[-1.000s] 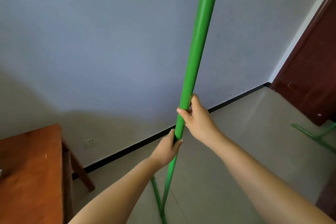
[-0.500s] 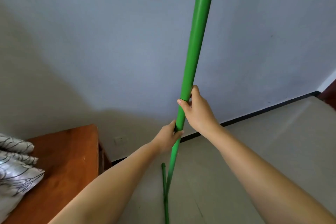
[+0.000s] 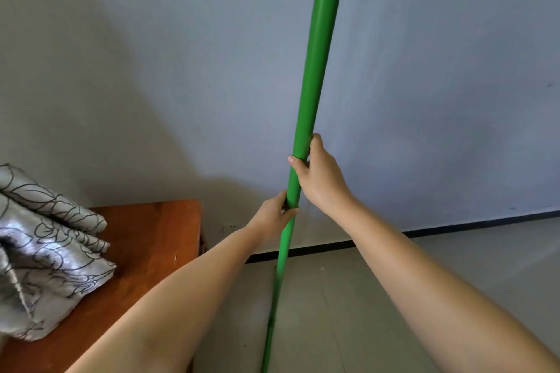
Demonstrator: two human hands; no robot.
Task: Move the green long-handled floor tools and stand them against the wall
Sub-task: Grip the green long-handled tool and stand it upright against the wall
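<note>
A long green handle (image 3: 318,63) of a floor tool rises nearly upright through the middle of the view, leaning slightly right at the top. Its lower end runs down out of the bottom edge, so the head is hidden. My right hand (image 3: 318,179) is wrapped around the handle, and my left hand (image 3: 274,215) grips it just below. The pale wall (image 3: 424,85) stands behind the handle, with a black baseboard (image 3: 454,228) where it meets the floor.
A brown wooden table (image 3: 151,251) stands at the left against the wall, with a folded grey patterned cloth (image 3: 45,251) on it. A wall socket (image 3: 230,225) sits low beside the table. Light floor (image 3: 378,297) stretches to the right.
The view has swung left: the dark door and the second green tool at the right left the frame, and the table and cloth came in. Both hands kept their grip on the handle.
</note>
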